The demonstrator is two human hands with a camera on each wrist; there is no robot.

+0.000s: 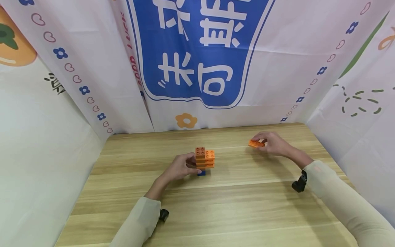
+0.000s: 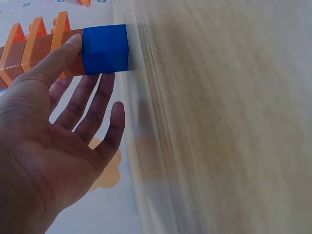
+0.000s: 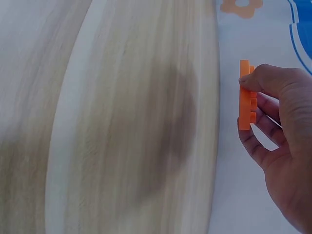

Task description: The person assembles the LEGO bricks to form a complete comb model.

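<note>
On table: left grip (image 1: pixel 180 168) spread, touching tower (image 1: pixel 204 159) | right grip (image 1: pixel 273 143) pinching plate (image 1: pixel 256 143), half hidden

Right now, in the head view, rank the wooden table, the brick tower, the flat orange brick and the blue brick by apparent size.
1. Wooden table, largest by far.
2. Brick tower, steadied by the left hand.
3. Flat orange brick, pinched in the right hand, partly hidden.
4. Blue brick at the tower's base, mostly hidden.

Your wooden table (image 1: pixel 234 209) carries one thing directly: the brick tower (image 1: pixel 204 160), blue base down, right against your left hand (image 1: pixel 180 168), well apart from your right hand (image 1: pixel 273 144).
</note>
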